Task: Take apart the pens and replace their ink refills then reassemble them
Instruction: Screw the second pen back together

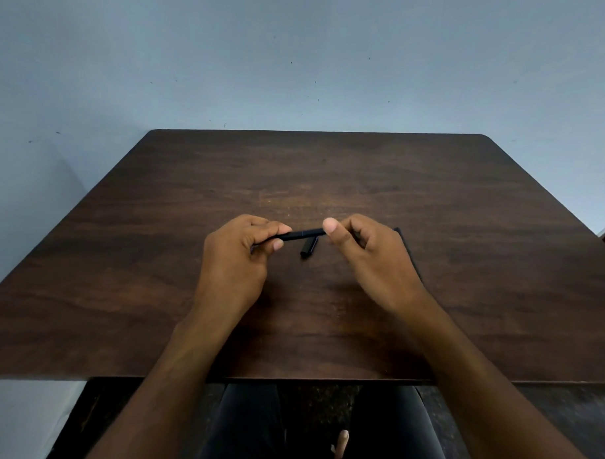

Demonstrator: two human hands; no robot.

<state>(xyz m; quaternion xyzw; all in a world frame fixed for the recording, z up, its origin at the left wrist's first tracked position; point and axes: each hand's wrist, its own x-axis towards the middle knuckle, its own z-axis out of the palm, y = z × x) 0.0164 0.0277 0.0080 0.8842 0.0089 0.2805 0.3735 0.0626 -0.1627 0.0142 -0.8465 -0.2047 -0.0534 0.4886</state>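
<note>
Both hands (236,258) (372,255) grip pen (302,235), cap (309,247) apparently below

Above a dark brown wooden table (432,206), the left hand (236,258) and the right hand (369,252) each grip one end of a slim black plastic pen (302,234). A short black pen cap (309,247) lies on the table just under it.
</note>
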